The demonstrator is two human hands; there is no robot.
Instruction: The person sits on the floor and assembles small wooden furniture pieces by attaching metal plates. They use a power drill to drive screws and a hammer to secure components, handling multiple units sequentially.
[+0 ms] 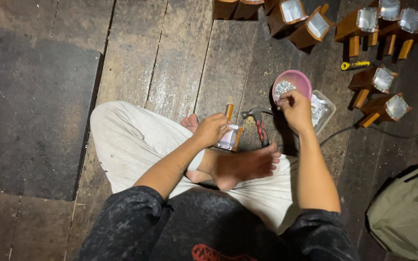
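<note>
Gripping a small brown wooden box with a clear pane (230,137), the left hand (212,128) is steadying it — the right hand (294,107) is pinching, fingertips closed, at the round pink bowl of silvery bits (293,82) just beyond it.

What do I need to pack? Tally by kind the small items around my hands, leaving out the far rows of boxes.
pink bowl: 1
hammer: 1
clear tray: 1
yellow-handled tool: 1
wooden box in left hand: 1
Total: 5

no packages, labels, signs or screens show here.
</note>
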